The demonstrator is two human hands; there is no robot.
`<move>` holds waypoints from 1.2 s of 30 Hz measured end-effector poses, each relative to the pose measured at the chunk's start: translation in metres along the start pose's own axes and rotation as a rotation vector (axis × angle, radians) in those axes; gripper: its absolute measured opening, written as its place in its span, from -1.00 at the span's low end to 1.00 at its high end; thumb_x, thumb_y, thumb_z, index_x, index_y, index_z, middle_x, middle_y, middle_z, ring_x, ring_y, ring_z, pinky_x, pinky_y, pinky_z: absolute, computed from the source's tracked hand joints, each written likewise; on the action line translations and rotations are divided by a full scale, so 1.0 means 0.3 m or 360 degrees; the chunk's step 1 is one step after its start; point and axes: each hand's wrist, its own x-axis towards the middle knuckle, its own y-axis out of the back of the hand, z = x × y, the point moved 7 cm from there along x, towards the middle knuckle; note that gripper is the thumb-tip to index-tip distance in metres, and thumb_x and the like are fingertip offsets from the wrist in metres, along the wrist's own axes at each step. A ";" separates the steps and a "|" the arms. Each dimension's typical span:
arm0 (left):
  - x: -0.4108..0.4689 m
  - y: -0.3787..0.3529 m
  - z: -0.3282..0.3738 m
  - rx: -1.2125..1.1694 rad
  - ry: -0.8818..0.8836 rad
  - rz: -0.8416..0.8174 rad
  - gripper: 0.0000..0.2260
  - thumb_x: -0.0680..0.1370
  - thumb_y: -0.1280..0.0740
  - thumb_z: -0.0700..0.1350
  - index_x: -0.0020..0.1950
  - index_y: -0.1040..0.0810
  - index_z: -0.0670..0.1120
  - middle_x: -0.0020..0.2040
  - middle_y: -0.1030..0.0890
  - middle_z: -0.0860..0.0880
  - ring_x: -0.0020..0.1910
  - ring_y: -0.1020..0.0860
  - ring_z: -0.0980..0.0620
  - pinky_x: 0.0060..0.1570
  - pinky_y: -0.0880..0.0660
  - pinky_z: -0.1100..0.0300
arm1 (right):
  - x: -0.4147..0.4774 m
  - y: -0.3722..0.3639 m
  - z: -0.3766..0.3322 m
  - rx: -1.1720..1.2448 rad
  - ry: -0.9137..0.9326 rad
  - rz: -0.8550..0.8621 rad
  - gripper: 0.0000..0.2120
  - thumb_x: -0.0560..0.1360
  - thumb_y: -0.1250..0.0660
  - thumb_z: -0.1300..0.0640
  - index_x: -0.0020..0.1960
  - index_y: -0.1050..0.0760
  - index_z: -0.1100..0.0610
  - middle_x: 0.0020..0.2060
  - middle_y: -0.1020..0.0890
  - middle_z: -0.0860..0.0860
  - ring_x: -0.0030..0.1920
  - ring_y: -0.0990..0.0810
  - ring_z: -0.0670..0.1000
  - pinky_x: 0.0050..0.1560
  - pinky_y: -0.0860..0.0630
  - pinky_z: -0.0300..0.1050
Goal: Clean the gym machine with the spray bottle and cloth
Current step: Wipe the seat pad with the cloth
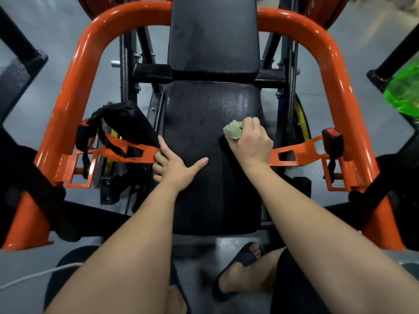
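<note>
The gym machine has a black padded seat (204,123) and a black back pad (213,35) inside an orange tube frame (74,71). My right hand (251,141) is shut on a crumpled pale green cloth (232,130), pressed on the right side of the seat. My left hand (174,164) lies flat on the seat's left edge, fingers spread, thumb pointing right, holding nothing. A blurred bright green thing (405,91) at the right edge may be the spray bottle; I cannot tell.
Orange belt brackets with black buckles stick out at both sides of the seat (127,150) (331,141). A black strap bundle (122,118) hangs at the left. Black posts (22,48) stand at the back corners. My sandalled foot (240,270) is on the grey floor below the seat.
</note>
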 end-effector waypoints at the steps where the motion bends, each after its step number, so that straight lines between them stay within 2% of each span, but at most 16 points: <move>1: 0.000 0.001 0.001 0.0005 -0.0001 -0.0003 0.27 0.30 -0.43 0.50 0.59 0.45 0.11 0.57 -0.06 -0.16 0.45 -0.21 -0.29 0.43 -0.19 -0.25 | -0.023 0.013 0.009 0.0051 -0.0027 0.0002 -0.52 0.51 -0.25 -0.29 -0.15 -0.46 0.16 -0.24 -0.52 0.07 -0.34 -0.56 0.15 -0.47 -0.28 -0.12; 5: -0.020 0.014 0.016 0.0013 0.0013 -0.0042 0.27 0.32 -0.43 0.49 0.59 0.45 0.10 0.55 -0.08 -0.15 0.44 -0.22 -0.28 0.44 -0.18 -0.23 | -0.182 0.092 0.007 0.0075 0.0158 -0.0032 -0.54 0.60 -0.12 -0.26 -0.20 -0.41 0.11 -0.28 -0.48 0.07 -0.34 -0.53 0.15 -0.48 -0.37 -0.02; 8: -0.034 0.025 0.022 -0.0002 0.0022 -0.0047 0.26 0.32 -0.44 0.48 0.60 0.44 0.10 0.55 -0.08 -0.15 0.45 -0.21 -0.28 0.45 -0.17 -0.22 | -0.355 0.144 0.001 0.0052 0.0250 -0.0159 -0.60 0.52 -0.32 -0.23 -0.22 -0.39 0.09 -0.30 -0.46 0.06 -0.35 -0.50 0.14 -0.48 -0.39 0.00; 10: -0.041 0.027 0.023 -0.0016 0.0019 -0.0051 0.26 0.33 -0.44 0.47 0.60 0.44 0.10 0.56 -0.08 -0.15 0.46 -0.20 -0.28 0.45 -0.17 -0.21 | -0.487 0.172 -0.005 0.0057 0.0250 -0.0289 -0.63 0.48 -0.38 -0.18 -0.22 -0.39 0.09 -0.30 -0.46 0.06 -0.35 -0.50 0.13 -0.50 -0.37 -0.03; 14: -0.041 0.027 0.022 -0.0019 -0.0001 -0.0091 0.26 0.34 -0.44 0.47 0.60 0.45 0.09 0.55 -0.09 -0.15 0.45 -0.21 -0.28 0.45 -0.19 -0.21 | -0.659 0.192 -0.036 0.0089 0.0338 -0.0430 -0.80 0.50 -0.29 0.03 -0.25 -0.40 0.10 -0.29 -0.50 0.05 -0.39 -0.56 0.11 -0.54 -0.37 -0.11; 16: -0.031 0.030 0.015 -0.0020 -0.0016 -0.0072 0.25 0.35 -0.44 0.46 0.60 0.45 0.10 0.56 -0.08 -0.16 0.45 -0.21 -0.28 0.45 -0.21 -0.21 | -0.639 0.190 -0.044 0.0111 0.0443 -0.0362 -0.75 0.55 -0.32 0.03 -0.26 -0.40 0.08 -0.32 -0.48 0.03 -0.41 -0.53 0.08 -0.54 -0.37 -0.09; 18: -0.029 0.020 0.009 -0.0018 -0.0002 -0.0095 0.24 0.35 -0.43 0.46 0.60 0.45 0.10 0.56 -0.08 -0.16 0.45 -0.21 -0.28 0.44 -0.21 -0.21 | -0.597 0.191 -0.049 0.0157 0.0620 -0.0286 -0.71 0.63 -0.24 0.05 -0.26 -0.40 0.08 -0.33 -0.45 0.03 -0.41 -0.49 0.09 -0.51 -0.38 -0.05; 21: -0.023 0.017 0.014 0.0002 -0.0022 -0.0062 0.24 0.35 -0.43 0.47 0.59 0.46 0.10 0.56 -0.08 -0.16 0.45 -0.21 -0.28 0.43 -0.19 -0.21 | -0.508 0.178 -0.055 0.0139 0.0847 -0.0183 -0.75 0.62 -0.26 0.11 -0.23 -0.39 0.08 -0.32 -0.44 0.05 -0.42 -0.47 0.12 -0.49 -0.35 0.00; 24: -0.012 0.013 0.004 -0.0005 -0.0016 -0.0046 0.25 0.34 -0.43 0.47 0.59 0.45 0.10 0.57 -0.06 -0.16 0.45 -0.21 -0.29 0.42 -0.19 -0.23 | -0.306 0.119 -0.064 0.0089 0.0724 -0.0114 -0.78 0.59 -0.30 0.09 -0.21 -0.39 0.06 -0.32 -0.44 0.04 -0.41 -0.48 0.12 -0.49 -0.33 -0.02; 29: -0.007 0.006 0.005 0.0015 -0.0028 -0.0016 0.25 0.34 -0.43 0.48 0.59 0.46 0.09 0.56 -0.07 -0.16 0.44 -0.22 -0.30 0.39 -0.21 -0.23 | 0.016 0.013 -0.066 0.0005 0.0282 -0.0058 -0.74 0.45 -0.38 -0.06 -0.20 -0.44 0.12 -0.29 -0.50 0.06 -0.41 -0.54 0.15 -0.51 -0.30 -0.11; 31: -0.005 0.005 0.003 0.0005 -0.0017 -0.0030 0.26 0.34 -0.43 0.48 0.59 0.46 0.09 0.56 -0.07 -0.16 0.44 -0.21 -0.30 0.39 -0.21 -0.24 | 0.025 0.004 -0.052 0.0060 0.0021 -0.0061 -0.67 0.47 -0.39 -0.11 -0.17 -0.46 0.15 -0.25 -0.52 0.08 -0.38 -0.56 0.18 -0.48 -0.31 -0.11; 33: -0.008 0.006 0.004 0.0003 -0.0022 -0.0028 0.25 0.34 -0.43 0.47 0.59 0.46 0.10 0.56 -0.07 -0.16 0.44 -0.21 -0.30 0.39 -0.21 -0.24 | -0.047 0.028 -0.057 0.0099 -0.0113 -0.0022 -0.61 0.49 -0.35 -0.19 -0.16 -0.46 0.16 -0.24 -0.53 0.09 -0.34 -0.57 0.19 -0.46 -0.33 -0.09; 36: -0.008 0.011 0.009 0.0020 -0.0010 -0.0046 0.25 0.34 -0.43 0.47 0.59 0.47 0.09 0.56 -0.06 -0.16 0.43 -0.22 -0.29 0.40 -0.21 -0.24 | -0.226 0.084 -0.132 0.0097 0.0080 -0.0066 -0.66 0.51 -0.37 -0.14 -0.21 -0.42 0.11 -0.29 -0.50 0.08 -0.35 -0.52 0.16 -0.44 -0.36 -0.04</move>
